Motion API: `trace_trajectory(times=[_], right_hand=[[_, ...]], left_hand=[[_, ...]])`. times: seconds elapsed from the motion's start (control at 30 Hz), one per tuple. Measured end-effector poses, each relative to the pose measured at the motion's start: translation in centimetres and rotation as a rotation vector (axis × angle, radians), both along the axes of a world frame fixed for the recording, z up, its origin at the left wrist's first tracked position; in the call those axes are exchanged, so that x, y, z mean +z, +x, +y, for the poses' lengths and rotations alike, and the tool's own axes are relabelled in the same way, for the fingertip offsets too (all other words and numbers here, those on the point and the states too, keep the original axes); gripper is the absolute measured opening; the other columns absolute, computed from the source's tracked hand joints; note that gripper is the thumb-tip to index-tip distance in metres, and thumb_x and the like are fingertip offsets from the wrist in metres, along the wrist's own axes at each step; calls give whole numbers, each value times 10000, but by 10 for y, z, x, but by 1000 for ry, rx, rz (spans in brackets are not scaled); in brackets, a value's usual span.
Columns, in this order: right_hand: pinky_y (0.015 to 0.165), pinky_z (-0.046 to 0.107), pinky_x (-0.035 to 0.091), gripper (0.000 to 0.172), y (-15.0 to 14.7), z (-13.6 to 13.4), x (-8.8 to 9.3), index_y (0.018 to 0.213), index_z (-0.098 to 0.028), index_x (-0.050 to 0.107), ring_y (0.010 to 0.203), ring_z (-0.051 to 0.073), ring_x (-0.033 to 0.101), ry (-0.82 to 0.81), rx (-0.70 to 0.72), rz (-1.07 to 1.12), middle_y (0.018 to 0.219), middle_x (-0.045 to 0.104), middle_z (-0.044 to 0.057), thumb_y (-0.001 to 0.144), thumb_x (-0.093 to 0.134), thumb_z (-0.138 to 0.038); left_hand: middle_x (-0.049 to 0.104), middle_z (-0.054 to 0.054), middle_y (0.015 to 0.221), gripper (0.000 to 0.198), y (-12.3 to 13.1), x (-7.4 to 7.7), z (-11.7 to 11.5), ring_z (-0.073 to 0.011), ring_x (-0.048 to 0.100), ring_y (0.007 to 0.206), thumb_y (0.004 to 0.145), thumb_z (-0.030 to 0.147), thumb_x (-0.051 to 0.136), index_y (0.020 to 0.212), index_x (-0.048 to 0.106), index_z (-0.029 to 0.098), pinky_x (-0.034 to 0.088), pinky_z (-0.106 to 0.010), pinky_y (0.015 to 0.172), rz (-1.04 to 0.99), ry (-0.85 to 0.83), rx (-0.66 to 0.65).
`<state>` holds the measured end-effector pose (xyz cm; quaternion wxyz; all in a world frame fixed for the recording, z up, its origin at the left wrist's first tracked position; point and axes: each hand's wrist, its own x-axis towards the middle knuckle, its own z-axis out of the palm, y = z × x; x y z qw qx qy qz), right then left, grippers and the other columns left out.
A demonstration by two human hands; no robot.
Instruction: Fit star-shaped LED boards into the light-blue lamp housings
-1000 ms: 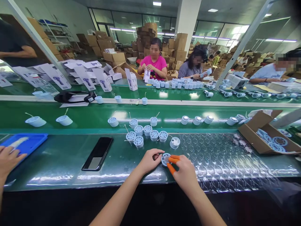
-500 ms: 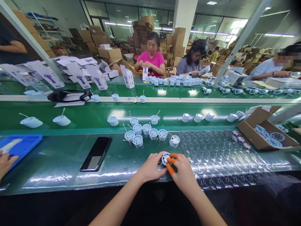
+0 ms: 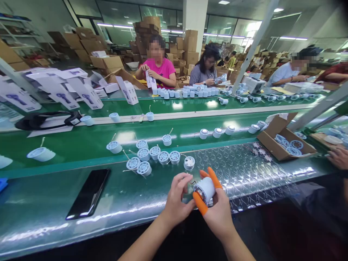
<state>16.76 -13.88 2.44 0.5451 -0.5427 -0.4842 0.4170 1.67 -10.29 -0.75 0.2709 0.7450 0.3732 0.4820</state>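
A light blue cylindrical motor housing (image 3: 207,189) lies tilted in my right hand (image 3: 219,210), which is closed around it. Orange finger cots cover several fingertips of that hand. The housing's open, ringed end faces left, with a short thin wire by it. Beside that end is my left hand (image 3: 178,198), its thumb and fingers curved and apart, close to the wire. Just beyond my hands stands another light blue housing with a white part inside (image 3: 189,163). Several slotted housings (image 3: 143,154) with wires stand grouped to its left.
A black phone (image 3: 88,194) lies at left on the green bench. Clear textured plastic sheeting (image 3: 244,174) covers the bench at right, near a cardboard box (image 3: 274,143) of blue rings (image 3: 295,148). Across the line, several people work beside white printed boxes (image 3: 87,95). Another person's hand (image 3: 339,156) is at far right.
My right hand has lifted and turned the housing onto its side, toward the right. My left hand has come off it. The view has swung to the right.
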Motion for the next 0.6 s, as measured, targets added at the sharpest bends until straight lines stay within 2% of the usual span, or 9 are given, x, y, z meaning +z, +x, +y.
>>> trace_trajectory(times=[0.1,0.17,0.23,0.3,0.37,0.4,0.47,0.53,0.6], right_hand=[[1068,518,508,476,11,8,-5,1237,-277,642,1324,327,557,-4,33,66,1490,529,109,790,795,-335],[1046,502,528,667,28,17,-15,1390,-321,530,1329,312,555,25,81,120,1535,478,101,783,805,-357],[1052,477,521,841,59,31,-29,1524,-353,346,1331,286,553,81,42,123,1567,433,101,805,783,-390],[1042,448,519,779,102,48,-44,1537,-298,341,1242,258,621,87,-106,-15,1469,543,124,862,700,-446],[941,415,568,603,154,66,-55,1415,-192,526,1041,241,705,-39,-250,-342,1211,705,135,902,584,-504],[904,419,575,546,181,74,-57,1326,-156,604,972,250,713,-86,-312,-439,1115,732,140,902,561,-497],[882,423,560,467,229,92,-55,1207,-136,680,903,262,706,-159,-397,-597,1036,734,146,902,531,-457],[942,437,503,412,264,111,-47,1159,-134,708,968,291,677,-215,-453,-734,1056,710,168,891,543,-399],[1010,457,427,404,288,133,-38,1188,-141,701,1109,333,613,-279,-472,-869,1129,674,195,862,594,-354]], left_hand=[[553,-122,1359,595,14,11,15,-242,630,1148,890,237,657,1435,424,294,572,-333,882,154,213,-174],[583,-118,1360,546,26,24,41,-249,617,1202,921,286,633,1432,442,270,543,-348,959,280,281,-308],[627,-118,1315,540,36,40,81,-247,638,1153,923,365,637,1420,468,239,535,-354,952,398,258,-344],[691,-107,1175,547,42,54,135,-249,660,1046,885,439,670,1360,531,205,525,-364,919,532,156,-273],[718,-94,1030,475,44,62,193,-258,656,970,853,503,668,1214,630,196,504,-347,863,772,29,-106],[717,-91,1032,443,44,63,221,-272,640,1009,852,540,640,1150,657,213,486,-345,876,930,-38,-12],[715,-152,1006,415,41,62,266,-351,612,1061,808,510,663,1047,689,171,463,-404,889,1022,-79,74],[722,-166,971,386,33,57,294,-373,621,1047,775,499,673,970,704,167,463,-416,877,1077,-121,91],[727,-154,1015,417,21,51,305,-352,645,1028,776,538,646,995,708,188,474,-396,864,1116,-169,82]])
